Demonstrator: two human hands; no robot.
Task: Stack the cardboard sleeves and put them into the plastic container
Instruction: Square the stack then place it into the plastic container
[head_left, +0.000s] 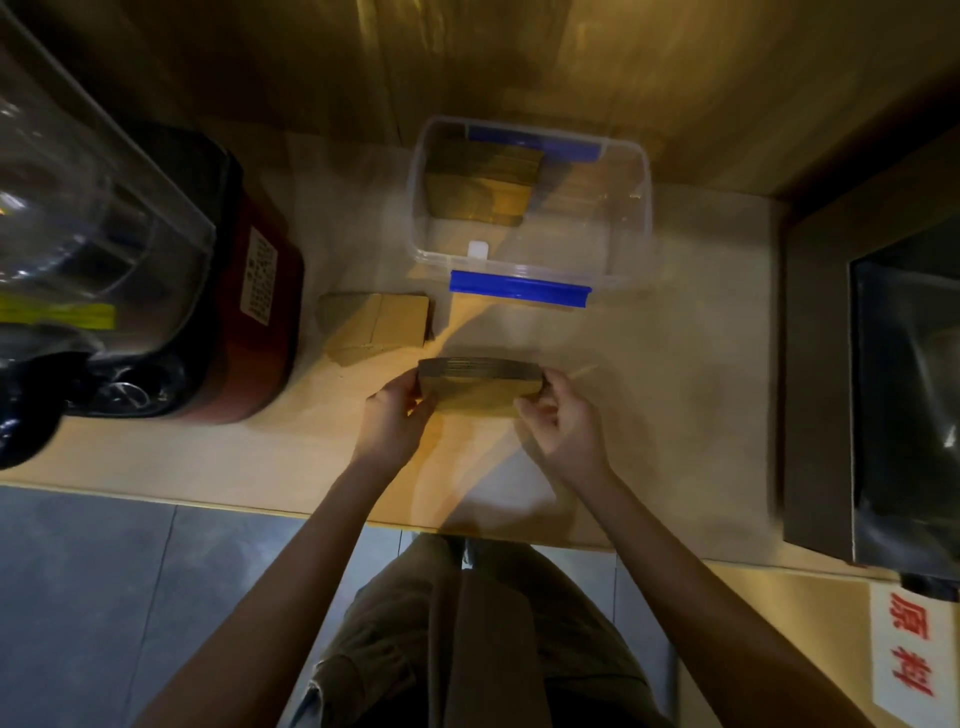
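A stack of brown cardboard sleeves (479, 385) is held above the counter between both hands. My left hand (396, 415) grips its left end and my right hand (558, 415) grips its right end. Farther back stands a clear plastic container (631, 244) with blue clips, its lid off. Inside it, on the left side, lies another stack of cardboard sleeves (480, 184). A few loose sleeves (376, 327) lie on the counter to the left, in front of the container.
A red-based blender with a clear jar (156, 270) fills the counter's left side. A dark metal machine (883, 389) stands on the right. A wooden wall rises behind the container. The counter's front edge (260, 506) runs just below my wrists.
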